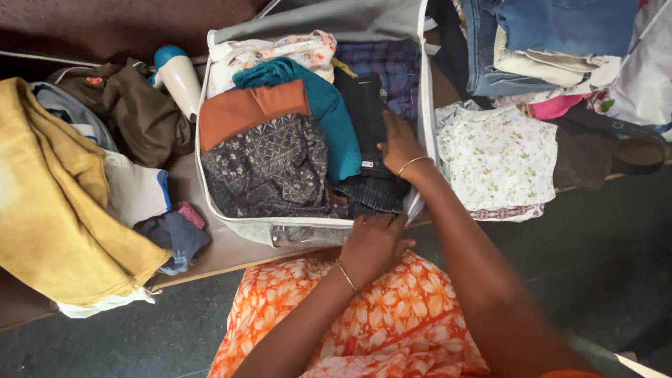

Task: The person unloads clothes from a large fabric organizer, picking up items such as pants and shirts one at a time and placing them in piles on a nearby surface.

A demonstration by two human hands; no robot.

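1. The bag point(215, 199), soft grey fabric with white piping, lies open in the middle of the frame on the worktop point(220, 252), full of folded clothes; it looks heavy and floppy, best held by its rim.
2. The dark clothes point(372, 186) inside at its right are soft and light.
3. The right hand point(398, 139) presses flat on them, fingers spread.
4. The left hand point(371, 243) grips the near rim.
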